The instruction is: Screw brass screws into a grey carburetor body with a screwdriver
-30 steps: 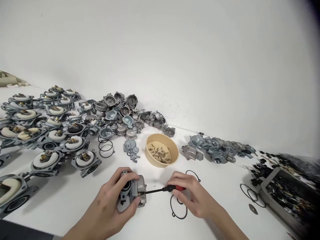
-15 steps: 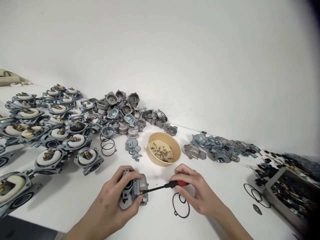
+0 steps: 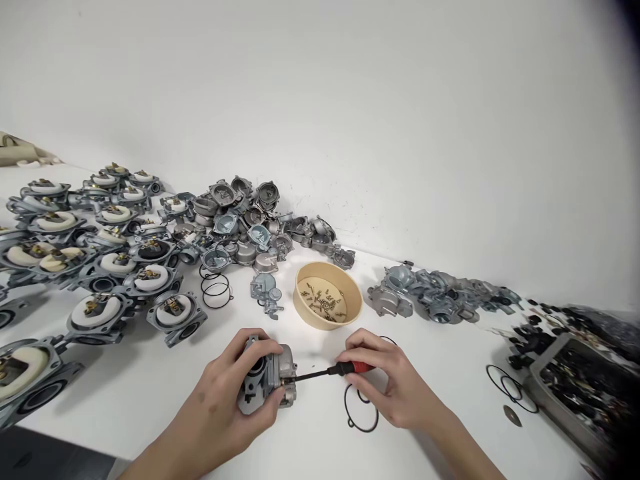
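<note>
My left hand (image 3: pixel 220 407) is wrapped round a grey metal carburetor (image 3: pixel 273 380) that rests on the white table (image 3: pixel 150 407). My right hand (image 3: pixel 395 387) is closed on a small screwdriver (image 3: pixel 345 369) with a red and black handle. Its thin black shaft points left and its tip meets a screw on the carburetor's right side. Black O-rings (image 3: pixel 361 410) lie on the table just under my right hand. A tan bowl (image 3: pixel 327 295) with several small brass screws stands just behind both hands.
Many carburetor bodies with white floats (image 3: pixel 95 267) cover the left of the table. A heap of grey metal bowls (image 3: pixel 250 223) lies against the wall. More metal castings (image 3: pixel 440 297) sit at the right, beside a grey tray of black parts (image 3: pixel 575 387). More O-rings (image 3: pixel 510 387) lie nearby.
Both hands stay on the carburetor and screwdriver. My right fingers have shifted a little on the handle, and the whole view has drifted slightly.
</note>
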`<state>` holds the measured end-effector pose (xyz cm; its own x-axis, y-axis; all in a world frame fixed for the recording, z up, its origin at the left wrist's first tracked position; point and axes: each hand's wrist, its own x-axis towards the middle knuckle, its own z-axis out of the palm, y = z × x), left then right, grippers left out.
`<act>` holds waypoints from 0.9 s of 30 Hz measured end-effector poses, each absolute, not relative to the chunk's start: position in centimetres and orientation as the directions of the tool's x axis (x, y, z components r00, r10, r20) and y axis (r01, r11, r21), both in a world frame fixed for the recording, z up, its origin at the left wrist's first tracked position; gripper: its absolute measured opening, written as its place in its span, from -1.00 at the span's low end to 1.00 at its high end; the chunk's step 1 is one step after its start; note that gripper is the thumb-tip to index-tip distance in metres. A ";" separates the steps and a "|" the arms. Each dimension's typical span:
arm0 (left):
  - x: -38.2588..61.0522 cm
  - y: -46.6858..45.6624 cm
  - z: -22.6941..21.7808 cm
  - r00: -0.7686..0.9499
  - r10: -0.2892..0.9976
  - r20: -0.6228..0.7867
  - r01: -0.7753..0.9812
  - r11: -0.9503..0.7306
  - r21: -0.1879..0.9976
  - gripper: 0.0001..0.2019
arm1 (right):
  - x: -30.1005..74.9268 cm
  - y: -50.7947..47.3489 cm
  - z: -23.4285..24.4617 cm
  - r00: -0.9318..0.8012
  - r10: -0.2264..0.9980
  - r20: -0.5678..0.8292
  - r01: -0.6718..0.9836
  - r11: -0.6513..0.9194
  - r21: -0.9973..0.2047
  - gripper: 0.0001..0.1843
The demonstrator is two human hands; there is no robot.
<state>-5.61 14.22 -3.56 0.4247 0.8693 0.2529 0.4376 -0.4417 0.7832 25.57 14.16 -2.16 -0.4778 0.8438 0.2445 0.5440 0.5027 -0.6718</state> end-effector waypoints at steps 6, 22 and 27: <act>-5.7 14.3 -3.5 0.431 0.865 0.257 0.438 -0.450 0.778 -0.63 | 26.0 14.4 -2.7 -0.459 0.847 0.270 0.585 0.517 -0.625 -0.79; -5.6 14.2 -3.7 0.406 0.874 0.267 0.454 -0.447 0.771 -0.62 | 26.1 14.5 -2.8 -0.423 0.870 0.253 0.617 0.480 -0.623 -0.91; -5.6 14.2 -3.7 0.414 0.870 0.267 0.445 -0.449 0.774 -0.60 | 26.0 14.5 -2.8 -0.424 0.865 0.268 0.622 0.494 -0.608 -0.93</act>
